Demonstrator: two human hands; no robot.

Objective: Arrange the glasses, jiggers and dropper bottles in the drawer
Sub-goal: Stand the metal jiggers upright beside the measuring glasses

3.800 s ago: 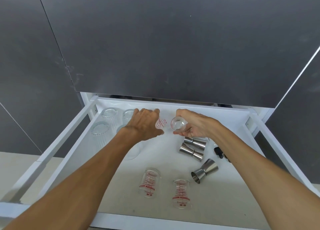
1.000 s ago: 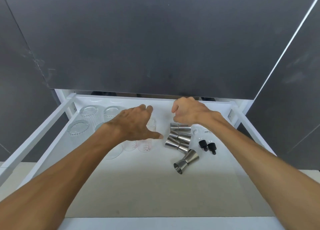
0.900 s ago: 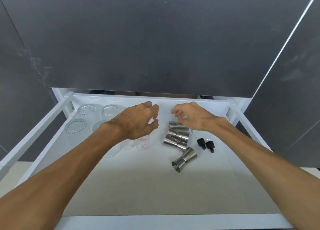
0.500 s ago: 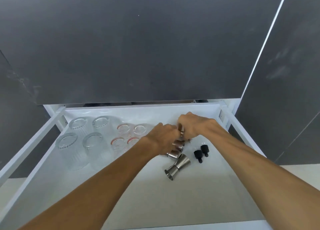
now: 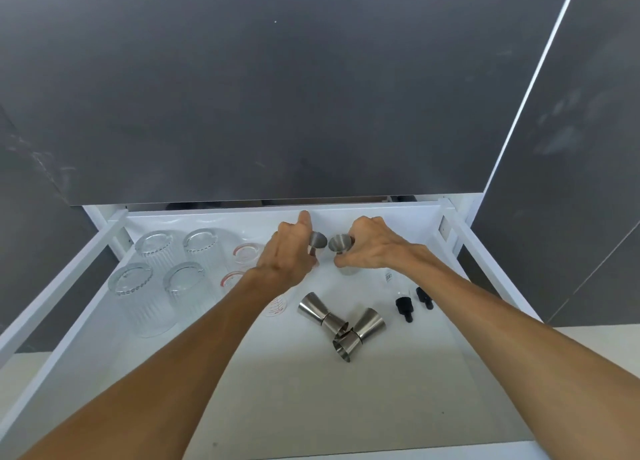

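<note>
Jiggers, head view: my left hand [image 5: 289,251] grips one jigger [image 5: 317,240] and my right hand [image 5: 369,248] another [image 5: 340,243], both held at the back of the drawer [image 5: 104,307]. Two more jiggers [image 5: 341,322] lie crossed at mid-drawer. Judged stiff steel, light, slick; best pinched at the narrow waist. Ribbed glasses [image 5: 166,269] stand at left; black-capped dropper bottles [image 5: 410,302] lie at right.

Brushed shiny steel jiggers [image 5: 341,324], clear ribbed glass tumblers [image 5: 145,297], black plastic dropper caps [image 5: 403,305], smooth matt white drawer [image 5: 346,400].

Bare forearms, left hand [image 5: 289,251], right hand [image 5: 370,248], no sleeves
</note>
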